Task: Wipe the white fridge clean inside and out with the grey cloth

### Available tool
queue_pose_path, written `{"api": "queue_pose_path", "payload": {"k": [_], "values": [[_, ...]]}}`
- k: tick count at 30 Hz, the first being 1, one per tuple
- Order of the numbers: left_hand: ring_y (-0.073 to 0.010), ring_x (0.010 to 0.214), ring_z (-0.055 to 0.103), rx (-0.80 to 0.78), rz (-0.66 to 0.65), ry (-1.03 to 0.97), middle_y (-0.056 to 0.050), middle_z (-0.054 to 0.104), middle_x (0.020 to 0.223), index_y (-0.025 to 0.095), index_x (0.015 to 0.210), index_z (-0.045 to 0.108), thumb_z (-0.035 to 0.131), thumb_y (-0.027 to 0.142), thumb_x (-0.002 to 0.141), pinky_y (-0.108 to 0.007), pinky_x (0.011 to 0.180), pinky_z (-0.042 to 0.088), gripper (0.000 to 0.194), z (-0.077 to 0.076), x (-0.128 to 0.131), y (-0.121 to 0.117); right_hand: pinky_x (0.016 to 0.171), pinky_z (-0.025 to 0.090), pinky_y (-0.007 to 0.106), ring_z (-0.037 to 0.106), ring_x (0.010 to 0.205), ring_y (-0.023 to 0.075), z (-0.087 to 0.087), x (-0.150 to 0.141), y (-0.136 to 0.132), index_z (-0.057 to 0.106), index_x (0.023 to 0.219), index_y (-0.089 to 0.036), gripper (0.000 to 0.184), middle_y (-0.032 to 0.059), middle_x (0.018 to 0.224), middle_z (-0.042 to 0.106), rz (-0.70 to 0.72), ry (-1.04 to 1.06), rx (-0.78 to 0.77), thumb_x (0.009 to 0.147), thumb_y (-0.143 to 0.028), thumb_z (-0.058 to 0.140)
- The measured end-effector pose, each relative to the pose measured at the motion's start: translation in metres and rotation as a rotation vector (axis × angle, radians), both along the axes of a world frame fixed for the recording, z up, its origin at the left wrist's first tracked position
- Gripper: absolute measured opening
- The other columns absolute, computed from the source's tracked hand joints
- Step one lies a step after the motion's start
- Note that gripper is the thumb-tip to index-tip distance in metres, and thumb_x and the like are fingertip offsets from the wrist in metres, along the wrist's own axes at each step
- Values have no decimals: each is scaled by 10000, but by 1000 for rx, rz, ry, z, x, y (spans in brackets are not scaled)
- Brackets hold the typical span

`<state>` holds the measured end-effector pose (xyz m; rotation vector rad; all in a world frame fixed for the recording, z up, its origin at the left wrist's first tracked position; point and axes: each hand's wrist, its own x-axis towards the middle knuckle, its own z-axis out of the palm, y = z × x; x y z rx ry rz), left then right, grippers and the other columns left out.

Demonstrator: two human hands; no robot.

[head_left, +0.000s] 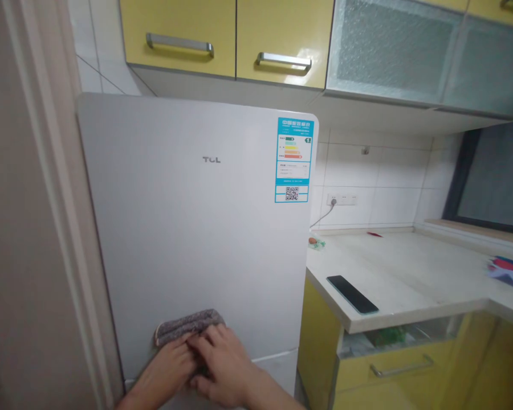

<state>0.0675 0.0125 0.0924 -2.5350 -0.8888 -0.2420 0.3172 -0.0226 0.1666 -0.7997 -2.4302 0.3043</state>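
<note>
A white fridge point(188, 228) fills the middle of the view, its door shut, with a blue energy label point(293, 159) at its top right. Low on the door both my hands press a grey folded cloth point(188, 323) against the surface. My left hand point(171, 364) lies on the cloth's lower left, fingers curled over it. My right hand point(222, 364) overlaps the left from the right, fingers bent onto the cloth.
A door frame point(47, 228) stands close on the left. Right of the fridge a pale countertop point(410, 273) carries a dark phone point(351, 294) near its front edge. A yellow drawer point(402, 364) below is slightly open. Yellow wall cabinets point(231, 34) hang overhead.
</note>
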Motion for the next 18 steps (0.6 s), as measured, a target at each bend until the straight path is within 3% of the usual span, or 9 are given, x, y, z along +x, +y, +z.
{"api": "queue_pose_path", "payload": {"k": [3, 5, 8, 11, 15, 17, 18], "values": [[-190, 1235, 732, 146, 7, -12, 26, 830, 1281, 403, 1454, 698, 718, 412, 996, -331, 1220, 456, 459, 27, -29, -3, 1244, 445, 482, 471, 1454, 314, 20, -14, -6, 347, 1708, -264, 846, 106, 1650, 472, 38, -85, 264, 978, -480, 717], [-192, 1243, 714, 229, 51, -16, 16, 825, 1296, 393, 1441, 712, 712, 415, 994, -344, 1261, 383, 447, 48, -39, -2, 1337, 331, 460, 364, 1568, 270, 38, -19, -6, 286, 1737, -264, 818, 74, 1738, 378, 52, -70, 370, 1039, -467, 660], [-209, 1300, 674, 346, 81, -23, -11, 819, 1308, 375, 1422, 733, 681, 466, 1004, -370, 1320, 253, 431, 96, -31, 3, 1403, 161, 479, 227, 1660, 228, 71, -20, 2, 260, 1754, -272, 766, 36, 1791, 289, 13, -22, 490, 1104, -538, 566], [-255, 1402, 616, 426, 77, -25, -63, 784, 1389, 332, 1510, 670, 626, 567, 1015, -403, 1340, 172, 550, 169, 9, 9, 1409, 109, 498, 152, 1690, 222, 114, -10, 16, 250, 1761, -279, 784, 9, 1797, 265, -93, 37, 629, 1110, -630, 510], [-294, 1533, 507, 471, 34, -89, -116, 616, 1620, 246, 1643, 516, 626, 632, 967, -413, 1356, 140, 787, 275, 96, 13, 1408, 117, 507, 140, 1696, 272, 180, 34, 29, 255, 1766, -239, 872, 29, 1804, 234, -340, 107, 819, 1069, -667, 559], [-301, 1579, 455, 491, -25, -111, -119, 542, 1685, 219, 1676, 459, 643, 602, 947, -419, 1370, 130, 843, 311, 141, 15, 1408, 124, 490, 159, 1692, 276, 204, 66, 30, 284, 1759, -213, 849, 37, 1802, 240, -459, 120, 872, 1079, -659, 529], [-307, 1589, 442, 498, -67, -112, -121, 522, 1700, 206, 1683, 443, 653, 580, 938, -427, 1375, 127, 859, 321, 161, 17, 1407, 132, 478, 172, 1689, 270, 210, 82, 30, 293, 1755, -203, 824, 37, 1800, 248, -508, 121, 881, 1092, -646, 498]]}}
